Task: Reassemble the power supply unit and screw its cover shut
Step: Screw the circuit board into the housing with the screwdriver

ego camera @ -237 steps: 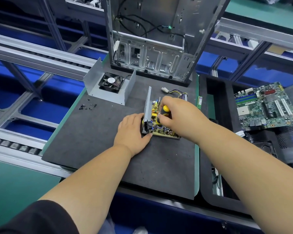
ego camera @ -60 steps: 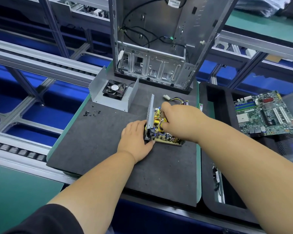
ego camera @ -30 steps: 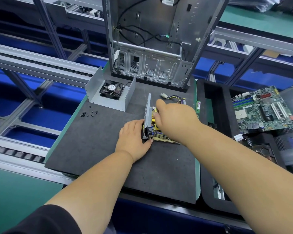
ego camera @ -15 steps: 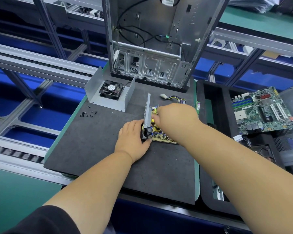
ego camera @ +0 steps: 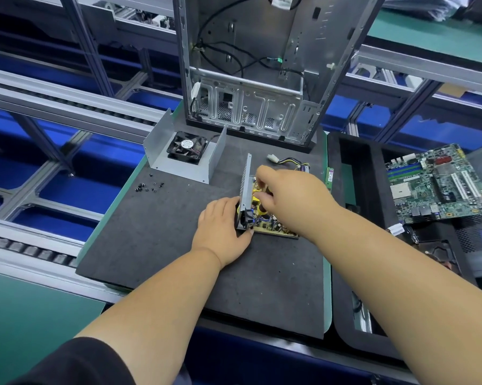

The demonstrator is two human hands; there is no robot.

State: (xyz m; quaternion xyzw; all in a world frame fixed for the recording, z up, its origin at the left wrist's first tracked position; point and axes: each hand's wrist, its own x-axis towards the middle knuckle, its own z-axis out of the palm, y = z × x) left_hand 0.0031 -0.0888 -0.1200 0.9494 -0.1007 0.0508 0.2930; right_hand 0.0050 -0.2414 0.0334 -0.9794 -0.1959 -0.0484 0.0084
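The open power supply base stands on the dark mat: an upright metal wall with the circuit board lying beside it. My left hand grips the near end of that wall, thumb at the corner. My right hand hovers over the board with fingers curled, pinching a small screwdriver that the hand almost wholly hides. The U-shaped grey cover with its black fan sits apart at the back left. Several black screws lie loose to its left.
An empty computer case stands upright behind the mat. The supply's cable and white plug trail toward it. A green memory stick lies at the mat's right edge. A motherboard rests on the black tray at right. Conveyor rails run at left.
Both hands stay on the power supply base. My right hand's fingers have shifted slightly over the board; the screwdriver's yellow top, visible in the earliest frame, is now covered.
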